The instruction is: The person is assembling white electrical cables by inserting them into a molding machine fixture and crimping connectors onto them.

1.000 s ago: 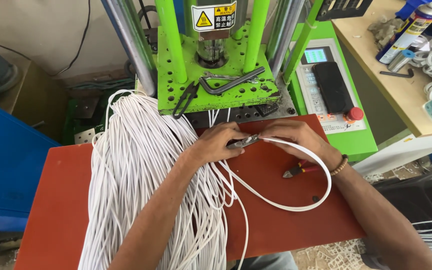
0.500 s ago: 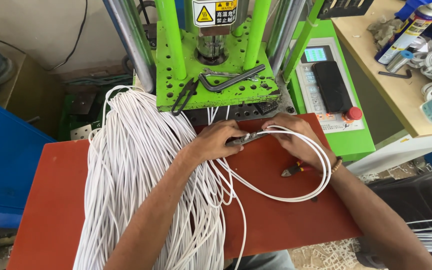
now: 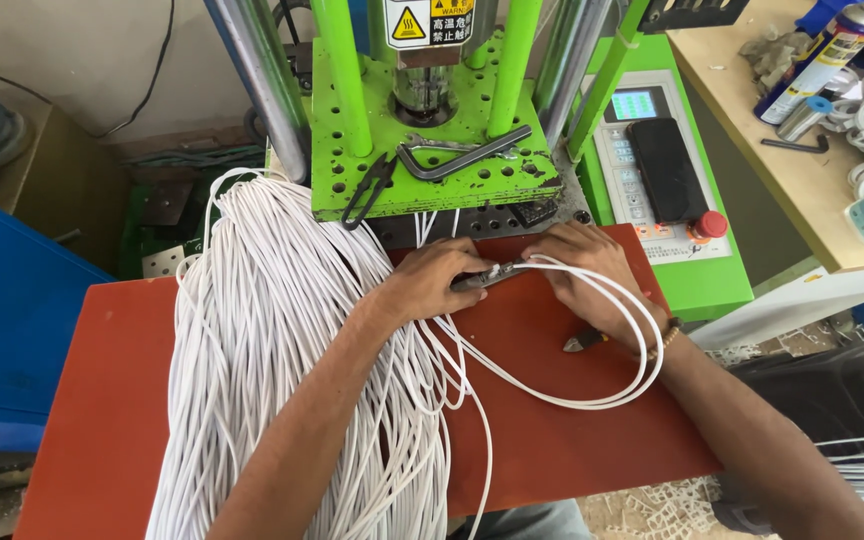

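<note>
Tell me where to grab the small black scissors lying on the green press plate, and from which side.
Take the small black scissors by the looped handles at their lower end, which sits at the front edge of the green press plate, nearest the worker. Come from the front and above: the blades point back toward the columns, and the bent hex key lies just to the right.
</note>
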